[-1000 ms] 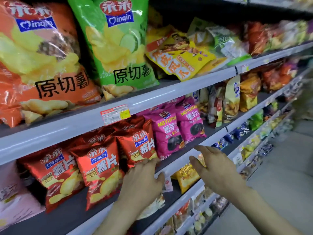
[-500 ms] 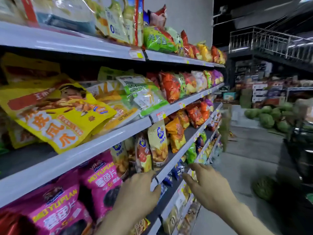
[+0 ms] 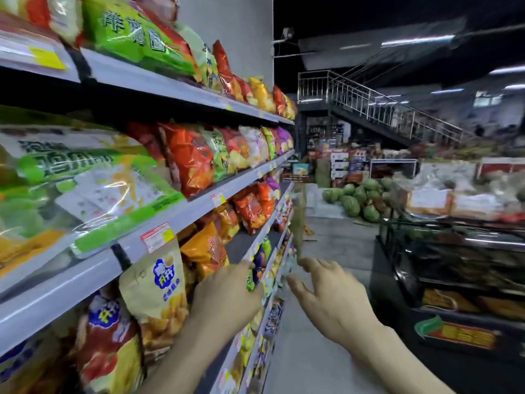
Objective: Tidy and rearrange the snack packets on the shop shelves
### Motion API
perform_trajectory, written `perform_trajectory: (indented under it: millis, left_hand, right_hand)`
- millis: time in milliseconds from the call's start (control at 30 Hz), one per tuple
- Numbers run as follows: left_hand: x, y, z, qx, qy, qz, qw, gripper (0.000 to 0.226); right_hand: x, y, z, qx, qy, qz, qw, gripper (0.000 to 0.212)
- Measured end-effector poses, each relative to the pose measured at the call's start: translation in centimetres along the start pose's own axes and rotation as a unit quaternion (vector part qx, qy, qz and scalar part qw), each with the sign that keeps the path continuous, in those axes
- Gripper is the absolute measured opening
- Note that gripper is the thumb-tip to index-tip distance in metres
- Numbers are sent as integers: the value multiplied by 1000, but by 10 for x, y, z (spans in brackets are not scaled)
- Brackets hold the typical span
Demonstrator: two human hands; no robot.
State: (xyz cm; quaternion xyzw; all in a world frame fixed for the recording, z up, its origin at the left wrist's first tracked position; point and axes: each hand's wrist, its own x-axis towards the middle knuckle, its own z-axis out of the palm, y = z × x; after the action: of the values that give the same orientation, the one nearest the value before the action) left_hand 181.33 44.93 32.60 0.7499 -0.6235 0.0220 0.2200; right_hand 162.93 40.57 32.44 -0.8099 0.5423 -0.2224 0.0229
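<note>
both hands empty: left hand [image 3: 227, 297] straight-fingered beside the orange packet [image 3: 207, 248] at the shelf [image 3: 244, 243] edge, right hand [image 3: 335, 297] spread over the aisle. snack packets [image 3: 196, 163] sat crowded on the shelves, some leaning; most tidying looked undone.

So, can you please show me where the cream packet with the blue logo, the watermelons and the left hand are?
cream packet [image 3: 156, 297], head view, middle of its front panel.
watermelons [image 3: 353, 199], head view, a melon in the middle of the pile.
left hand [image 3: 227, 297], head view, back of the hand.
</note>
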Motion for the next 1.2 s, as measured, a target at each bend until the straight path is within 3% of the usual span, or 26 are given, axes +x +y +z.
perform_trajectory:
  millis: [167, 467, 633, 933, 1200]
  left_hand:
    - [100, 28, 26, -2, 23, 39, 999, 40]
    - [221, 88, 105, 43, -27, 72, 996, 41]
    - [286, 126, 154, 68, -64, 54, 994, 44]
    - [402, 210, 239, 69, -133, 1, 989, 43]
    - [468, 200, 281, 69, -155, -39, 985, 51]
  right_hand:
    - [60, 39, 9, -16, 31, 25, 999, 53]
    - [170, 156, 35, -45, 23, 69, 996, 69]
    - [245, 231, 55, -39, -5, 52, 998, 51]
    - [356, 370, 62, -48, -87, 28, 995, 53]
    - [449, 393, 99, -52, -165, -17, 985, 52]
